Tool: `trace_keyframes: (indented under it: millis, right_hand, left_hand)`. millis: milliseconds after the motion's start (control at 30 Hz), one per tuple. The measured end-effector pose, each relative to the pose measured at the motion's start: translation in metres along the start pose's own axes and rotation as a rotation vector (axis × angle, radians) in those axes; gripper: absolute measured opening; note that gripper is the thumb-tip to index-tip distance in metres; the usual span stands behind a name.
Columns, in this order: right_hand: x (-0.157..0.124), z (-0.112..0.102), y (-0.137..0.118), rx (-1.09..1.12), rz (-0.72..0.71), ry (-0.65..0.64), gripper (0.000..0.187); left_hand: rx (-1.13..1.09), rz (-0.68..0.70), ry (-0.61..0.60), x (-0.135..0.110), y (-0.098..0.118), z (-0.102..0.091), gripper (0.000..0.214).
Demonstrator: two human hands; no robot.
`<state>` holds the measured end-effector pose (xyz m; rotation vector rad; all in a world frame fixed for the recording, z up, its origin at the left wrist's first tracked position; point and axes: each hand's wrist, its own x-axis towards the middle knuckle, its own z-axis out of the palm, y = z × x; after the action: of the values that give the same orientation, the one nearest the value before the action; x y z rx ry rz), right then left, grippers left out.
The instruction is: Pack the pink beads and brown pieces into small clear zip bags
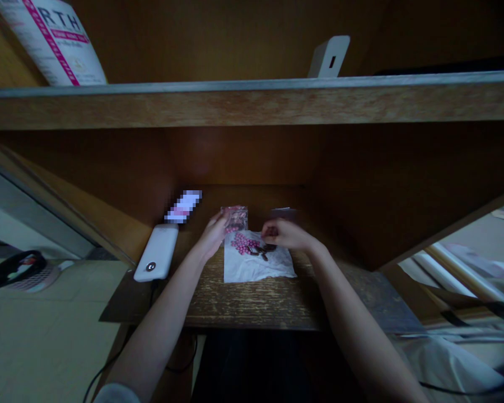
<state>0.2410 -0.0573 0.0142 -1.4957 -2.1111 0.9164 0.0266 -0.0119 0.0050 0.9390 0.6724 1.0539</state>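
Observation:
A white tissue (pixel 256 270) lies spread on the wooden desk, with a cluster of small round pink pieces (pixel 242 244) like pills or beads on it. Beside them are several dark brown, elongated, capsule-like pieces (pixel 264 256). My left hand (pixel 215 234) holds the left edge of a clear plastic bag (pixel 237 217), which stands behind the tissue with more pink pieces inside. Over the tissue's right part, my right hand (pixel 277 232) is closed, fingers curled together near the brown pieces. Whatever its fingertips hold is hidden. Another small clear bag (pixel 282 211) lies behind that hand.
Left of the tissue lie a white power bank (pixel 157 252) and a lit phone (pixel 183 207), its screen pixelated. A shelf edge (pixel 252 106) crosses above my hands, bearing a white container (pixel 63 45) and a white box-like device (pixel 330 56). A basket (pixel 23 271) stands on the floor.

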Motion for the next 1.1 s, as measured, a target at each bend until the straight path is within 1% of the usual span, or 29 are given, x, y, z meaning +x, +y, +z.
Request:
trace_keyframes:
  millis: [100,167,233,333,400,533,767,967,1100]
  right_hand:
    - [-0.005,-0.008,-0.006,0.232,-0.084,0.094,0.013]
    - [-0.006,-0.011,-0.011,0.367,-0.113,0.145,0.016]
    - [-0.004,-0.012,-0.016,0.442,-0.117,0.187,0.018]
    - [0.005,-0.01,-0.021,0.471,-0.127,0.254,0.018]
    - [0.012,-0.006,-0.022,0.459,-0.152,0.305,0.017]
    - [0.022,0.003,-0.022,0.428,-0.179,0.381,0.016]
    - [0.022,0.01,-0.025,0.239,-0.185,0.446,0.02]
    - [0.019,0.01,-0.028,0.029,-0.22,0.453,0.022]
    - [0.016,0.008,-0.03,-0.059,-0.271,0.434,0.022]
  left_hand:
    - [0.059,-0.002,-0.064,-0.004,-0.001,0.005,0.027]
    - [0.106,-0.009,-0.117,-0.006,-0.001,0.006,0.032]
    - [0.141,-0.019,-0.157,-0.007,-0.002,0.006,0.037]
    - [0.177,-0.024,-0.211,-0.007,-0.006,0.004,0.041]
    - [0.182,-0.01,-0.234,-0.005,-0.009,0.003,0.042]
    - [0.175,-0.001,-0.233,-0.002,-0.014,0.002,0.044]
    - [0.182,-0.004,-0.203,-0.003,-0.015,0.002,0.045]
    - [0.209,-0.014,-0.18,-0.002,-0.015,0.001,0.046]
    - [0.211,0.001,-0.161,-0.004,-0.014,0.002,0.04]
